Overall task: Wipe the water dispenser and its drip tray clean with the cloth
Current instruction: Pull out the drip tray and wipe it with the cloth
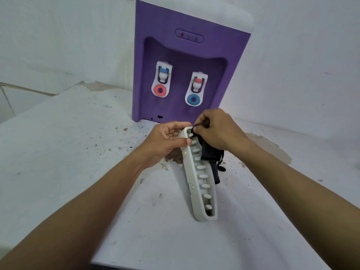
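The left hand (165, 139) grips the far end of the grey slotted drip tray (200, 178), which is detached and tilted on edge, its near end resting on the bench (78, 152) between the forearms. The right hand (216, 131) pinches the dark cloth (209, 152) against the tray's top slots; the rest of the cloth hangs beside the tray. Just beyond both hands stands the purple water dispenser (187, 59); dark specks and peeled patches mark the bench around them.

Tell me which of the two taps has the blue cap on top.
The tap on the left of the purple dispenser: blue cap, red ring below. The right tap has a red cap and a blue ring.
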